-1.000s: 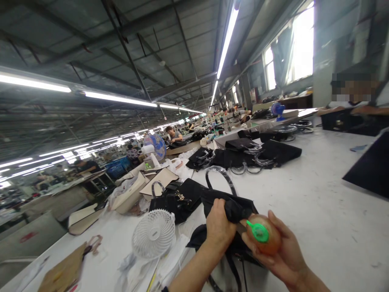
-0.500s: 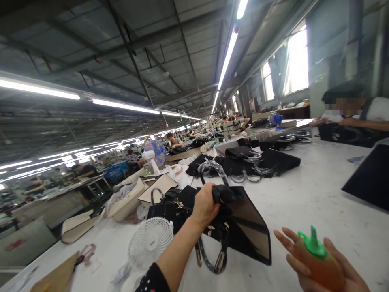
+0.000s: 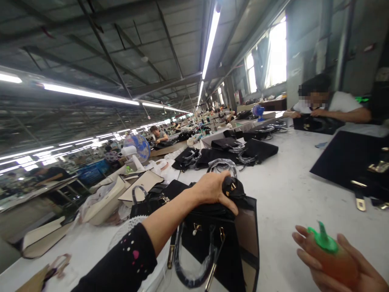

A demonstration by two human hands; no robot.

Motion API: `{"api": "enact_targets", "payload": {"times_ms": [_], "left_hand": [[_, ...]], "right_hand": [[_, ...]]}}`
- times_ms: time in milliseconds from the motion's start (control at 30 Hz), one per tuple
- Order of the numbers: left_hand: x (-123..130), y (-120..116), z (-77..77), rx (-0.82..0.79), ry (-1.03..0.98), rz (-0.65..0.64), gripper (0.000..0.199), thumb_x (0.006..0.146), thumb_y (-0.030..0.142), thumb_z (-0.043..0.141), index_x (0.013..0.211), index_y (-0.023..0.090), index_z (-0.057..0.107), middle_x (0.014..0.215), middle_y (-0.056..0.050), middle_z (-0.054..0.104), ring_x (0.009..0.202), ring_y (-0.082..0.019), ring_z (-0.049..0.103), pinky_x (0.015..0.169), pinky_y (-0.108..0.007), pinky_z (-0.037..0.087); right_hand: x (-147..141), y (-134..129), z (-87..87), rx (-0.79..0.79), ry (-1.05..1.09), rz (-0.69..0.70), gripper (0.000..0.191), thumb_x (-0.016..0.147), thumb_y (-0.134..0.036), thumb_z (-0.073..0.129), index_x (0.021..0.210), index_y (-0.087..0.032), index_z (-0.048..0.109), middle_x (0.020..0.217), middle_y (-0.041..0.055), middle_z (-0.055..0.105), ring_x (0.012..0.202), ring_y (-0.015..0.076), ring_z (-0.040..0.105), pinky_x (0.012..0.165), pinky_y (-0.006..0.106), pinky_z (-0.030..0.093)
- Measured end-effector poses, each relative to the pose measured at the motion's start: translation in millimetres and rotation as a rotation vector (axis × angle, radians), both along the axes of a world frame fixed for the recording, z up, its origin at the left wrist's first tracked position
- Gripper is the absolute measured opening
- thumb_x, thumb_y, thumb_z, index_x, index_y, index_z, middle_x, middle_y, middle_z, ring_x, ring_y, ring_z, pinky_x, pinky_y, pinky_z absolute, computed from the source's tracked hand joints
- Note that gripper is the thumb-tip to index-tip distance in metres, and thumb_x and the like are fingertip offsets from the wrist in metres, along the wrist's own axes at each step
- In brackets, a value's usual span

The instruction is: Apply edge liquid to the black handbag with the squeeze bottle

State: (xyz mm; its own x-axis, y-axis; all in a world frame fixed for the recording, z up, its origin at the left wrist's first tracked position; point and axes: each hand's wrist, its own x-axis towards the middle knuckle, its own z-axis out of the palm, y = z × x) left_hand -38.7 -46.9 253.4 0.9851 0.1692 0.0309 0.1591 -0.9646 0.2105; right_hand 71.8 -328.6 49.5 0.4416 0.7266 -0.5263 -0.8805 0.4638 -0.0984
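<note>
My left hand [image 3: 214,190] grips the top edge of a black handbag [image 3: 219,239], its fingers over the far side and the thumb on the near side. The bag stands on the white table, its beige-brown inner side showing at the right. A plastic-wrapped handle [image 3: 194,282] hangs down its front, near gold-coloured fittings and a hanging strap. Beside my fingers is a rolled black piece with gold hardware [image 3: 233,187]. At the lower right, my right hand [image 3: 313,267] is wrapped round an orange squeeze bottle [image 3: 340,263] with a green nozzle cap, apart from the bag.
Several black bags [image 3: 231,152] lie across the table [image 3: 282,182]. Another black bag [image 3: 346,162] with gold fittings is at the right. A co-worker [image 3: 343,105] handles a bag opposite. A white fan [image 3: 127,227] sits partly behind my left sleeve; beige pieces [image 3: 106,202] lie leftward.
The view has shifted to the right. The handbag has come closer and turned, its front now facing me more. My left hand has moved over its top; my right still holds the bottle.
</note>
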Motion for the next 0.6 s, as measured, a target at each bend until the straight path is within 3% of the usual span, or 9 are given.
{"api": "enact_targets", "payload": {"times_ms": [100, 233, 400, 533, 600], "left_hand": [[18, -12, -31.4, -0.110, 0.242, -0.081, 0.079, 0.044, 0.068, 0.091, 0.102, 0.024, 0.063, 0.091, 0.000, 0.072, 0.085, -0.025, 0.069, 0.066, -0.028, 0.043], [42, -17, -96.2, -0.209, 0.432, -0.178, 0.052, 0.063, 0.058, 0.086, 0.104, 0.029, 0.071, 0.094, 0.003, 0.074, 0.090, -0.021, 0.069, 0.073, -0.027, 0.044], [61, -5, -161.7, -0.255, 0.488, -0.072, 0.048, 0.068, 0.067, 0.079, 0.099, 0.030, 0.077, 0.085, 0.001, 0.074, 0.085, -0.021, 0.069, 0.071, -0.027, 0.046], [55, 1, -197.4, -0.327, 0.474, 0.050, 0.051, 0.065, 0.069, 0.080, 0.095, 0.027, 0.079, 0.082, 0.000, 0.074, 0.083, -0.022, 0.069, 0.068, -0.027, 0.047], [49, 2, -209.4, -0.378, 0.416, 0.094, 0.050, 0.066, 0.069, 0.079, 0.093, 0.027, 0.079, 0.082, 0.000, 0.074, 0.085, -0.023, 0.069, 0.069, -0.027, 0.047]], "right_hand": [[-1, -12, 0.3, -0.116, -0.049, 0.013, 0.053, 0.091, -0.038, 0.050, 0.140, -0.017, 0.055, 0.118, 0.0213, 0.070, 0.063, 0.0191, 0.058, 0.026, 0.016, 0.032], [1, -21, 2.2, -0.213, -0.144, -0.015, 0.041, 0.092, -0.028, 0.049, 0.130, -0.015, 0.059, 0.116, 0.0208, 0.071, 0.072, 0.0255, 0.067, 0.028, 0.018, 0.034], [19, -35, -16.4, -0.292, -0.302, -0.023, 0.038, 0.085, -0.035, 0.063, 0.119, -0.017, 0.065, 0.115, 0.0182, 0.071, 0.080, 0.0293, 0.071, 0.037, 0.024, 0.045], [36, -52, -47.1, -0.308, -0.525, 0.044, 0.065, 0.065, -0.057, 0.085, 0.119, -0.026, 0.066, 0.119, 0.0120, 0.070, 0.089, 0.0299, 0.071, 0.049, 0.028, 0.054], [40, -56, -56.0, -0.377, -0.649, 0.075, 0.066, 0.065, -0.062, 0.084, 0.119, -0.028, 0.065, 0.120, 0.0098, 0.070, 0.093, 0.0291, 0.071, 0.054, 0.028, 0.055]]}}
